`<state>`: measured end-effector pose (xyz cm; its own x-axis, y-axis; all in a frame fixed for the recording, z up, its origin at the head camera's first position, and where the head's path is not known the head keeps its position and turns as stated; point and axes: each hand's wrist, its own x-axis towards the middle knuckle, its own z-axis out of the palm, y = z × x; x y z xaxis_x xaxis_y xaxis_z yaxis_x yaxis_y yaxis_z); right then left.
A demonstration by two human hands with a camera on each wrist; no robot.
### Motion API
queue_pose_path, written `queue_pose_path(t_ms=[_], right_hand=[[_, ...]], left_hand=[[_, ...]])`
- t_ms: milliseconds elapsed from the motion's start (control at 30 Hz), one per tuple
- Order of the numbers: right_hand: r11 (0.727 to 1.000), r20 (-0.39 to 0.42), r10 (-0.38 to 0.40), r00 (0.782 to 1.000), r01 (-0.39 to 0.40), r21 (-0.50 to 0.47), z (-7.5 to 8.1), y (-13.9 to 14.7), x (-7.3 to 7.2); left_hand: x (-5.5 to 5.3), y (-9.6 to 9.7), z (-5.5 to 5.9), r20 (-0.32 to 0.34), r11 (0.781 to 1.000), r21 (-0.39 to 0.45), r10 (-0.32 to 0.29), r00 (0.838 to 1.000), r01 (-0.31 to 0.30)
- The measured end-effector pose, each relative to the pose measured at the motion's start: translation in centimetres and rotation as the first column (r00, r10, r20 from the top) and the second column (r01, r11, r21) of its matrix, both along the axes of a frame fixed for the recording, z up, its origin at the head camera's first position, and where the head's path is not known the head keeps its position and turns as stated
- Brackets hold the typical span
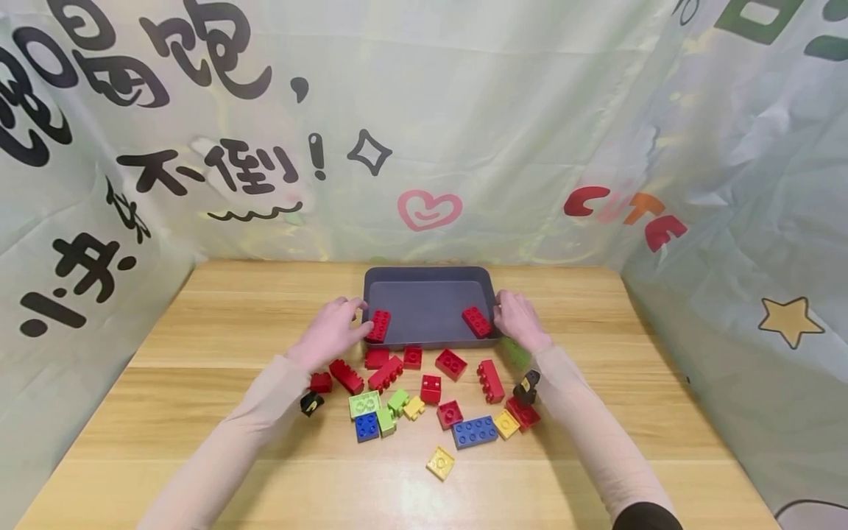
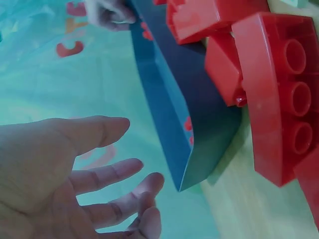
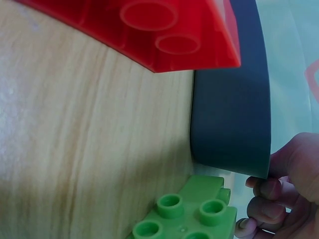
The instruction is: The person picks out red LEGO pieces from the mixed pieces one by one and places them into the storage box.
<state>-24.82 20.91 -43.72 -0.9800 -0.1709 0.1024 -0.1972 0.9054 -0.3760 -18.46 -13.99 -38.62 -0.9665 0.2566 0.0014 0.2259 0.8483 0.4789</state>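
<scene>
A dark grey rectangular tray (image 1: 424,302) stands at the back of the table, with a red brick (image 1: 380,326) inside at its left and another red brick (image 1: 476,322) at its right. My left hand (image 1: 334,329) is by the tray's left side; in the left wrist view its fingers (image 2: 112,173) are spread and hold nothing, apart from the wall. At the opposite side my right hand (image 1: 520,318) grips the tray rim near a corner. The right wrist view shows that hand (image 3: 284,194) with thumb and curled fingers at the rim.
In front of the tray lie several loose red bricks (image 1: 386,374), a long blue brick (image 1: 475,433), green bricks (image 1: 364,405) and yellow ones (image 1: 440,463). A green piece (image 1: 515,353) lies below the right hand. Black pieces (image 1: 526,388) sit near each forearm. Printed cloth (image 1: 424,147) walls the table.
</scene>
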Motion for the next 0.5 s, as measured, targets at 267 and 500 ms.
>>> queue_pose_path(t_ms=[267, 500], right_hand=[[1.0, 0.017, -0.007, 1.0, 0.007, 0.001, -0.1, 0.0, -0.1], [1.0, 0.008, -0.005, 1.0, 0.005, 0.008, -0.1, 0.0, -0.1]], left_hand=[[1.7, -2.5, 0.7, 0.024, 1.0, 0.015, 0.006, 1.0, -0.006], [2.6, -4.8, 0.8, 0.048, 1.0, 0.02, -0.024, 0.999, 0.023]])
